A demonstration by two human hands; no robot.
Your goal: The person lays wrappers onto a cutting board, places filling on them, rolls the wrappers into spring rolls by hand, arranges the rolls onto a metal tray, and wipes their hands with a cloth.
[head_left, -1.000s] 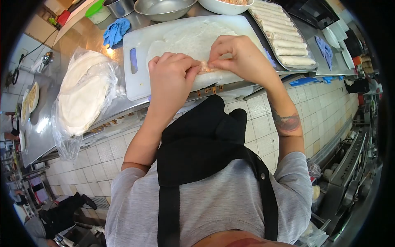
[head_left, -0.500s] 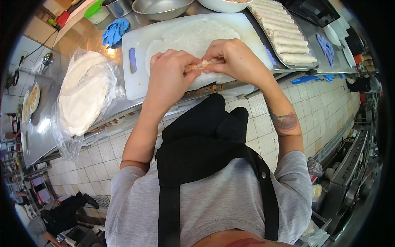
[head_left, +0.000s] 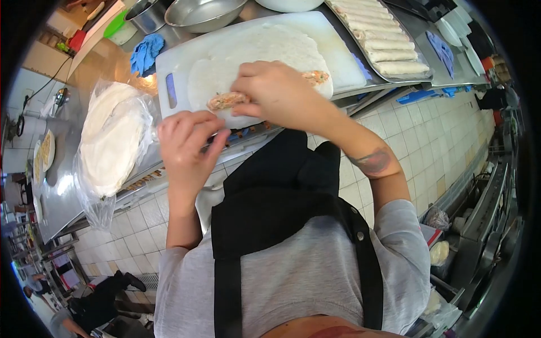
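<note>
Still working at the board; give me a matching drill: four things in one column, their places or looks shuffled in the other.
Things:
1. Filling
2. Pale rolls
3. Stacked dough sheets
4. Cloth by the far left corner of the cutting board

Places or looks:
A. Partly wrapped in clear plastic
B. Blue and crumpled
C. On the dough on the board, at the right hand
D. Side by side on a metal tray

Right pairs: 1-C, 2-D, 3-A, 4-B
</note>
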